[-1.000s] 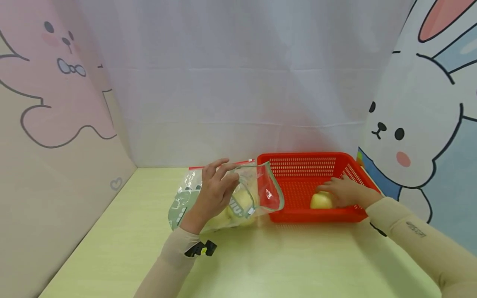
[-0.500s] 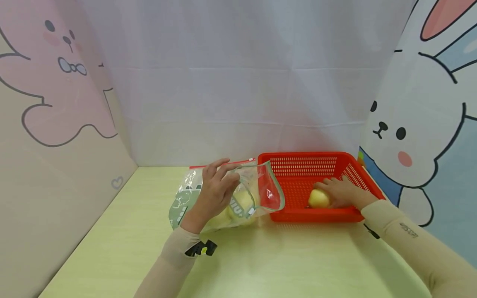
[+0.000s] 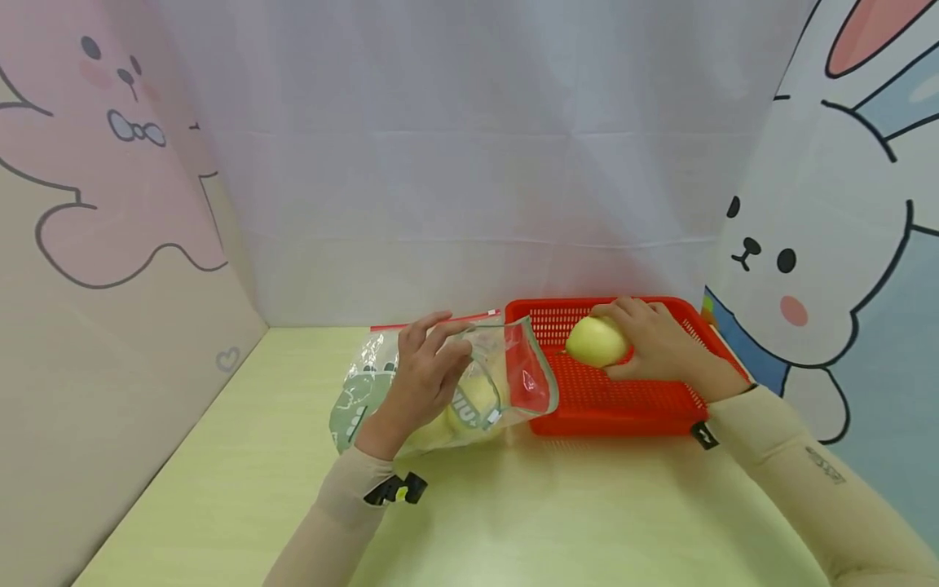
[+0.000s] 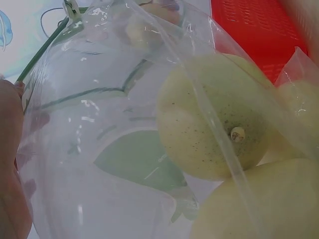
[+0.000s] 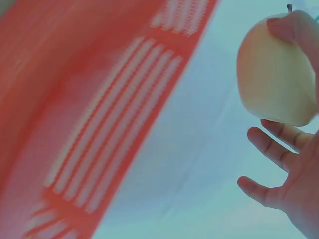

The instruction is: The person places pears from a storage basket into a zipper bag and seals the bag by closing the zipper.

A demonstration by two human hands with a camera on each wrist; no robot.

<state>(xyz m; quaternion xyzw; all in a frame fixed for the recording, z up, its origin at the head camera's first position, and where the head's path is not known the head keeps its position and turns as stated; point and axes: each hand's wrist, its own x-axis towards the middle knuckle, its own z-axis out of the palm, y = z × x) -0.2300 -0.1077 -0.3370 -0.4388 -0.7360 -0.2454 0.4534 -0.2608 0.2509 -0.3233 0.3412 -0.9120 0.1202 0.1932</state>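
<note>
Between the thumb and fingers of my right hand (image 3: 663, 346) is a yellow-green pear (image 3: 596, 341), held up over the red basket (image 3: 616, 424). The right wrist view shows the pear (image 5: 271, 74) with its stem, the thumb on one side and fingertips beneath. My left hand (image 3: 421, 379) pinches the mouth edge of a clear zip bag (image 3: 367, 399) with a green print and red zip strip. Several pears (image 4: 209, 114) lie inside the bag in the left wrist view, where only part of the left hand (image 4: 10, 164) shows. The bag's open mouth faces the basket and overlaps its left side.
A pale yellow-green table (image 3: 557, 514) carries the bag and basket. Behind them hangs a white curtain (image 3: 469, 163). Cartoon-printed panels stand on both sides, with a rabbit (image 3: 829, 253) at the right.
My right hand has lifted the pear from the basket's floor, up and to the left toward the bag. The left hand and bag have stayed where they were.
</note>
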